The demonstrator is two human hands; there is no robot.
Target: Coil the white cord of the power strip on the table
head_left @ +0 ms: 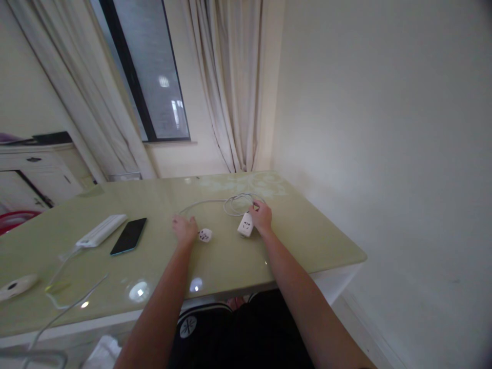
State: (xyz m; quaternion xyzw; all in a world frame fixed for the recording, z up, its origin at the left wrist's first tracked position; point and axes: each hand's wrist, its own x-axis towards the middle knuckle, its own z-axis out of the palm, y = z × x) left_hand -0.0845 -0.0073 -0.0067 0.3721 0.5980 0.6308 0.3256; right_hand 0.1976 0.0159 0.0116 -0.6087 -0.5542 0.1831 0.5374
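Observation:
A white extension socket (246, 224) with dark slots is tilted on the table's right half, and my right hand (262, 216) is closed on its far end. Its thin white cable (209, 201) lies in loose loops just behind that hand, then runs left in an arc to my left hand (185, 229). My left fingers curl down around the cable's end, partly hidden by the back of the hand. Touching or close beside my left thumb is a small white plug piece (205, 235) with dark marks on its face.
Left of my hands, a dark phone (129, 236) lies flat beside a long white power strip (102, 230) with a trailing cord. A white rounded object (17, 287) sits at the far left. The glossy green table (323, 241) ends near the right wall.

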